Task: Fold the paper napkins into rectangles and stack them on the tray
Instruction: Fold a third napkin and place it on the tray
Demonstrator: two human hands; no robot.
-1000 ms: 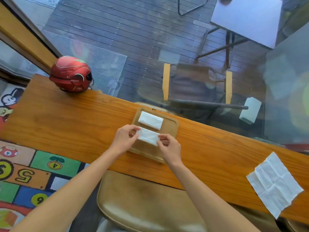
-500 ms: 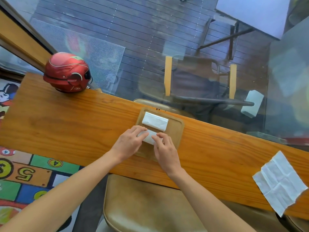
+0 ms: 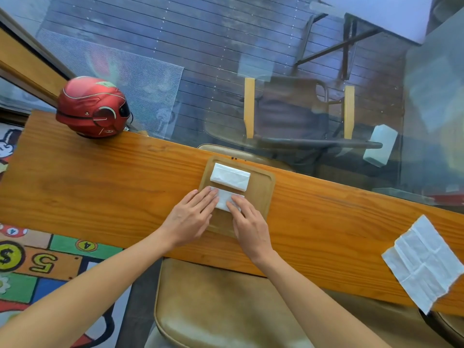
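Note:
A small wooden tray (image 3: 262, 194) lies on the long wooden counter (image 3: 100, 194). One folded white napkin (image 3: 230, 176) rests at the tray's far end. Just in front of it lies a second folded napkin (image 3: 224, 200), partly covered by my fingers. My left hand (image 3: 192, 217) lies flat, fingers stretched out, pressing the napkin's left end. My right hand (image 3: 248, 224) presses its right end with flat fingers. An unfolded creased napkin (image 3: 424, 262) lies at the counter's right end.
A red helmet (image 3: 91, 106) sits at the counter's far left edge against the glass. A tan cushioned chair seat (image 3: 221, 307) is below the counter's near edge. A colourful play mat (image 3: 37, 262) covers the floor at left.
Both hands lowered the second folded napkin onto the tray, let go their pinch and flattened out on top of it. The view shifted slightly closer.

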